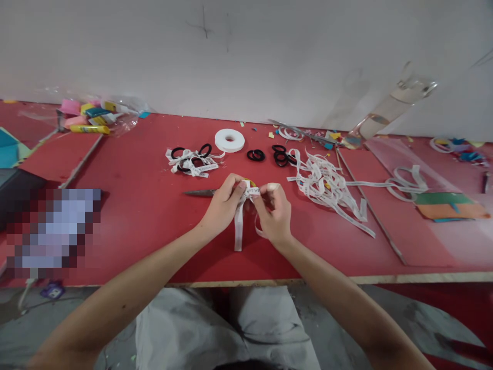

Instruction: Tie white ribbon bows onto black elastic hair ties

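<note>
Both hands meet over the red table, pinching a white printed ribbon (239, 226) with a tail hanging down. My left hand (225, 203) closes thumb and finger on its left part. My right hand (275, 210) grips the printed right end. Scissors (198, 193) lie beneath my left hand, blades pointing left. Black hair ties wrapped with ribbon (192, 162) sit in a heap behind that hand. Plain black hair ties (256, 155) lie further back, beside a white ribbon roll (230, 140). Loose printed ribbons (323, 182) are tangled to the right of my right hand.
At left are a phone (57, 228) with a blurred screen and a plastic bag of colourful glue bottles (92, 115). A clear bottle (396, 108) leans on the wall. Coloured sheets (450, 206) lie at right. The table's front edge (246, 283) runs below my forearms.
</note>
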